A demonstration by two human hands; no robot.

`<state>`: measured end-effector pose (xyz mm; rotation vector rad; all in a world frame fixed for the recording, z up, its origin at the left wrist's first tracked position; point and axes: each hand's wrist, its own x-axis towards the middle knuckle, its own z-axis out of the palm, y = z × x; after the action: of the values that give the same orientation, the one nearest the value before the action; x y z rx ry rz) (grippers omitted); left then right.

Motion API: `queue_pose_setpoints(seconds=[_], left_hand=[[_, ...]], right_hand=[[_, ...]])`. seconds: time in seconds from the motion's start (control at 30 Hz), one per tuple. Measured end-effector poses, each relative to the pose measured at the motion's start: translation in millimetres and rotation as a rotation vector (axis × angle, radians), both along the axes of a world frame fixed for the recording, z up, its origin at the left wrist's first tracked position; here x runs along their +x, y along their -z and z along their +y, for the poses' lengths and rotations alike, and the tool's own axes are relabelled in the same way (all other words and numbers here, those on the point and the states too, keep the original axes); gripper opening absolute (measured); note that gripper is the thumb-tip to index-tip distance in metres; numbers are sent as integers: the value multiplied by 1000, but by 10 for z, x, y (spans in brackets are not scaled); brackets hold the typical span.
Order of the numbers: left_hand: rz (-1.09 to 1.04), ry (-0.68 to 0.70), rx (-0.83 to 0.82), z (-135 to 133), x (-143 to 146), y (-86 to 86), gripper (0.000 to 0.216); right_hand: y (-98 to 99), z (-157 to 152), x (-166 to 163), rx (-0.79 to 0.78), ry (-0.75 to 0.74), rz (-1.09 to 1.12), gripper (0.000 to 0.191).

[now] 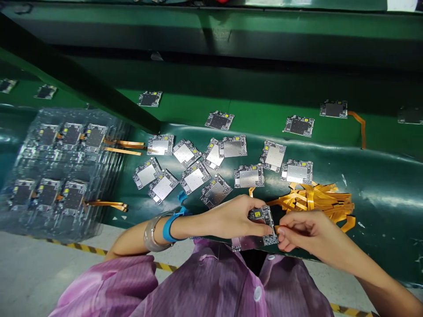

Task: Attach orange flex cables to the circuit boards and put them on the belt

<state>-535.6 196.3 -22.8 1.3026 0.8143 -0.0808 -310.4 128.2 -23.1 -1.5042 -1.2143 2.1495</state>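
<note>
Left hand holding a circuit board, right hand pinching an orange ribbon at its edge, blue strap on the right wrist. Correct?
One error: the blue strap is on the left wrist, not the right, as the head view shows. The left hand does hold a circuit board, and the right hand pinches an orange ribbon at its edge.

Green workbench (390, 198) — pale floor (26, 273) below, with yellow-and-black striped tape (87, 249).

On the green bench (390, 193), loose circuit boards (195, 177) are spread beside a heap of orange ribbon cables (317, 200); at the left, clear plastic trays (62, 165) are stacked.
</note>
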Motion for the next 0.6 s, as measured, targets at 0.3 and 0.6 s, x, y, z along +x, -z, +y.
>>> queue_pose_setpoints(seconds=[0.3, 0.6], left_hand=[[-4, -23, -2, 49, 11, -34, 28], [62, -48, 65, 65, 99, 56, 19]], right_hand=[[33, -10, -27, -32, 80, 9, 26], [-20, 37, -64, 121, 22, -69, 21]])
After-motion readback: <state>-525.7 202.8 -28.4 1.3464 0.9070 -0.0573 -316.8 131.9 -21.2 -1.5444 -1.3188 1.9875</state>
